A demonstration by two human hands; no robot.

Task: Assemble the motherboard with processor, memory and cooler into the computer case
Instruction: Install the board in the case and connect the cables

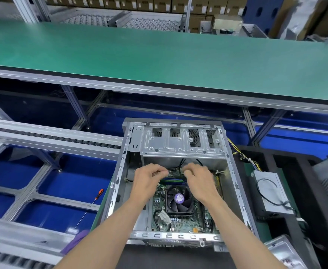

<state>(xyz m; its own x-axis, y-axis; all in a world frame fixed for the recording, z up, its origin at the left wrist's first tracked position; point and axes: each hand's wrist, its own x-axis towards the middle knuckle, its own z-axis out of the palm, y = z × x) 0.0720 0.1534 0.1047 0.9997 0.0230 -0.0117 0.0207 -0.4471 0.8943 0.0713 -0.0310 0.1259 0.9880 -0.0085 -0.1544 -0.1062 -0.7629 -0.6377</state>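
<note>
A: Behind, a green bench (pixel 159 61); nearer, the open case (pixel 120 183) lying flat with the motherboard (pixel 180 220) in its floor, fan cooler (pixel 177 199) at centre.

B: We judge the motherboard thin, stiff and fragile; we would hold it by its bare edges.

A: Left hand (pixel 149 178) and right hand (pixel 199 180) curl at the memory sticks (pixel 175 180) at its far edge; whether they pinch anything, we cannot tell.

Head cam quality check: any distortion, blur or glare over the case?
Head view: wide-angle bends the green bench edge; both hands, left hand and right hand, are slightly motion-soft at the fingers; the case metal is evenly lit with no harsh glare; the cooler fan is sharp.
</note>
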